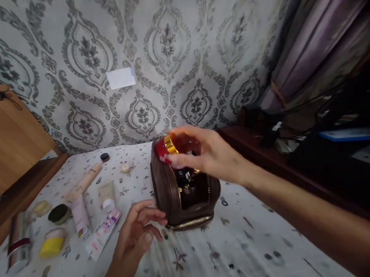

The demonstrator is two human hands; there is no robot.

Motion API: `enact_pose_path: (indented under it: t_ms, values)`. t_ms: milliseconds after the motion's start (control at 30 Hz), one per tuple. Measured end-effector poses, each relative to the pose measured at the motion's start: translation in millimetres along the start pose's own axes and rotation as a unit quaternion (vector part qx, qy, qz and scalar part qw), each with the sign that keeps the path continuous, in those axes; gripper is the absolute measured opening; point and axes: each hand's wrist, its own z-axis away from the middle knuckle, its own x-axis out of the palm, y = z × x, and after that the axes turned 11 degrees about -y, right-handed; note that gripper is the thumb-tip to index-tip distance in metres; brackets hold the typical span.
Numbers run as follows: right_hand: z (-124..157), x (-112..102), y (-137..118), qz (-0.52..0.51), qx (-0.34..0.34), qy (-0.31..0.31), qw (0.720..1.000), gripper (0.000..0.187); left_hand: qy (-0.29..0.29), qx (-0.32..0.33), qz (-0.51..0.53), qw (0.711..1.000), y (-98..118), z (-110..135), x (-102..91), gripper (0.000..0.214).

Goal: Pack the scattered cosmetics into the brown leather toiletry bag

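A brown zip-up cosmetic bag (168,194) stands open on the patterned bed sheet (230,249), with dark items visible inside. My right hand (205,154) is closed around a red jar with a gold band (166,148), holding it just above the bag's top opening. My left hand (139,232) rests on the sheet at the bag's lower left corner, fingers loosely curled and touching the bag's side, with nothing in it.
Several cosmetics lie to the left: a beige tube (83,185), a pink tube (80,215), a white printed tube (103,233), a yellow jar (51,245), a dark round compact (59,213), a silver-red bottle (18,243). A dark wooden table (300,160) stands at the right.
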Motion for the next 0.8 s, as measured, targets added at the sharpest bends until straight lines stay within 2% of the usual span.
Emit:
enact_pose_path:
  t_ms: [67,133,233,300,433,500,600,800]
  values:
    - [-15.9,-14.8,15.0,0.066,0.018,-0.007,0.998,0.039,0.006,-0.006,-0.006,1.0,-3.4,1.0,-1.4,0.044]
    - [-27.4,-23.6,28.2,0.164,0.044,-0.052,0.984,0.032,0.021,-0.014,0.0,1.0,-5.5,0.7,-2.0,0.04]
    - [-35.7,-27.0,41.1,0.29,0.088,-0.154,0.94,0.023,0.034,-0.026,0.015,0.999,-7.6,-0.7,-1.8,0.04]
    - [-38.0,-26.0,45.2,0.338,0.105,-0.206,0.912,0.025,0.042,-0.036,0.026,0.998,-8.7,-1.7,-0.1,0.041]
    - [-43.5,-24.5,45.8,0.384,0.133,-0.289,0.867,0.027,0.074,-0.062,0.035,0.995,-9.7,-2.9,5.5,0.042]
    - [-47.9,-24.9,44.0,0.405,0.155,-0.32,0.843,0.028,0.069,-0.072,0.031,0.995,-11.0,-3.2,6.4,0.045]
    - [-54.8,-25.7,41.1,0.436,0.172,-0.347,0.812,0.033,0.052,-0.082,0.026,0.995,-15.7,-2.7,2.4,0.045]
    - [-67.1,-22.6,37.2,0.456,0.201,-0.401,0.769,0.039,-0.018,-0.069,-0.006,0.997,-31.0,1.4,-13.4,0.041]
